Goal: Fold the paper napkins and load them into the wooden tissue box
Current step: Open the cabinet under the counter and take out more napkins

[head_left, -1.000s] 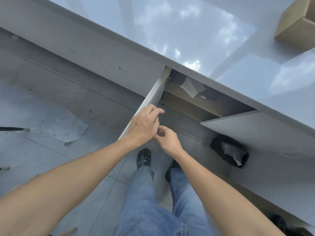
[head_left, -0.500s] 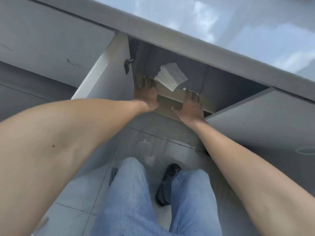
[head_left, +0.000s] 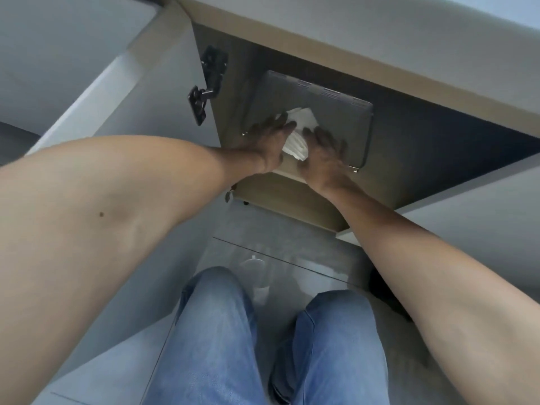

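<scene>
Both hands on napkins in open cabinet, frame centre.
L hand point(head_left: 270, 141) & R hand point(head_left: 323, 153) flat, fingers spread, flanking white napkins point(head_left: 298, 135) on grey tray point(head_left: 344, 118).

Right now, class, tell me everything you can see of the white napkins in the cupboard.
The napkins are a small white stack of thin paper, its layered edges showing at the near end. The stack lies roughly flat, turned at an angle, on a dark grey flat device inside the open cupboard. The left hand and right hand press in on either side of it, covering part of it.
</scene>
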